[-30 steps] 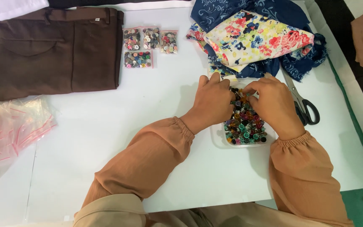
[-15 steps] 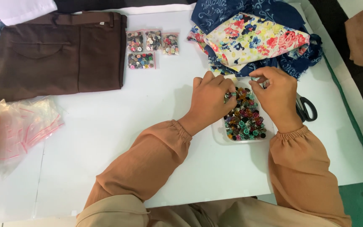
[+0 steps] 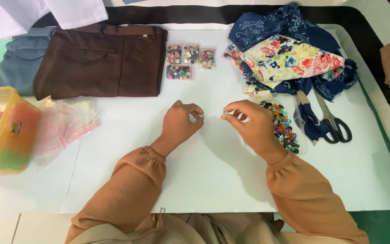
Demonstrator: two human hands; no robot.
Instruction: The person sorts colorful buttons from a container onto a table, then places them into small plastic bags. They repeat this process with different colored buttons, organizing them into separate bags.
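Head view, hands [image 3: 213,116] pinching small buttons [image 3: 202,115], tray of buttons [image 3: 284,128] beside right

Brown trousers [image 3: 100,61] lie folded at the far left. Black scissors [image 3: 332,119] lie on the right, near flowery cloth [image 3: 294,58]. A yellow box [image 3: 5,131] sits left, beside clear little bags [image 3: 66,124].

Both hands [image 3: 213,118] pinch small buttons (one each) above the table [image 3: 113,180].
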